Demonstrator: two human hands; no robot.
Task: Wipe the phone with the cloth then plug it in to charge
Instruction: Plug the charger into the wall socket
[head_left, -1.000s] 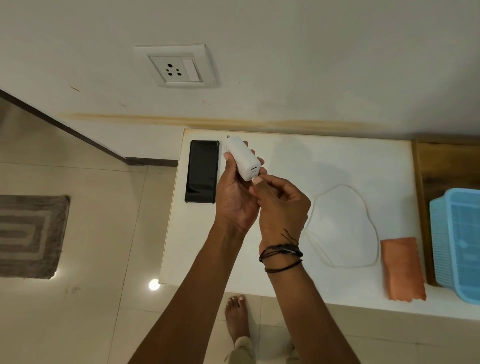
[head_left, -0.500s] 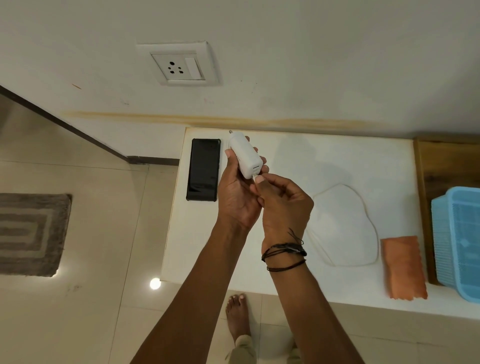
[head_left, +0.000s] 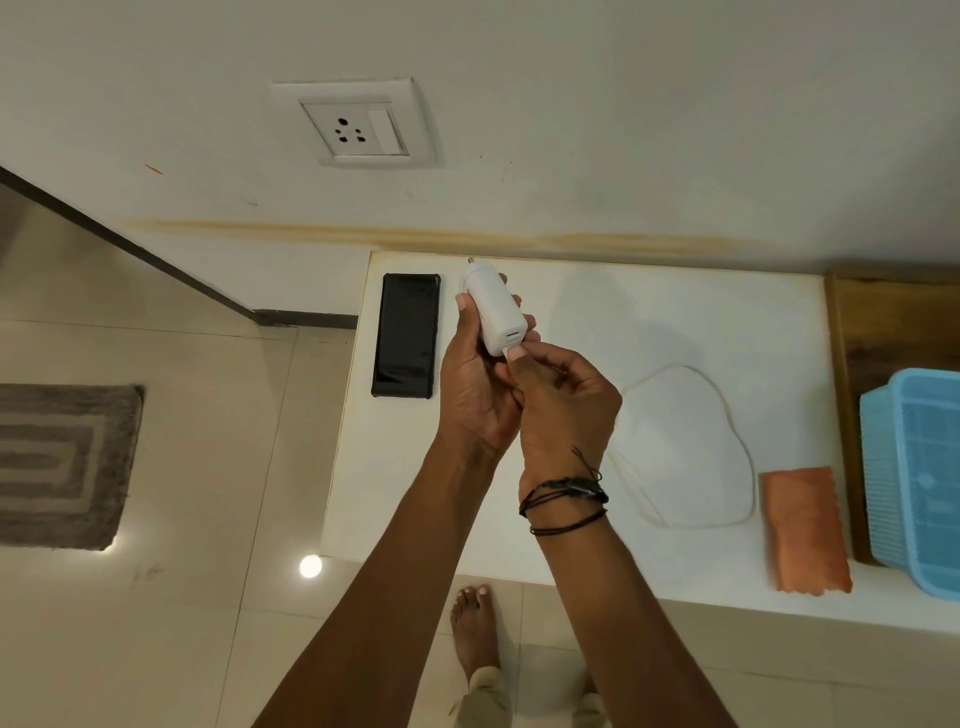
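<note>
A black phone lies flat, screen up, at the far left of the white table. My left hand holds a white charger adapter upright above the table, its pins pointing at the wall. My right hand pinches the white cable's connector at the adapter's port; the connector itself is hidden by my fingertips. The white cable lies in a loose loop on the table to the right. An orange cloth is folded near the table's front right edge.
A white wall socket with a switch sits on the wall above the phone. A light-blue plastic basket stands on a wooden surface at the right. A grey mat lies on the tiled floor; my bare foot is below the table edge.
Both hands and the adapter have stayed in almost the same place; my right fingertips have pressed closer to the adapter's port. The phone, cloth and cable loop have not moved.
</note>
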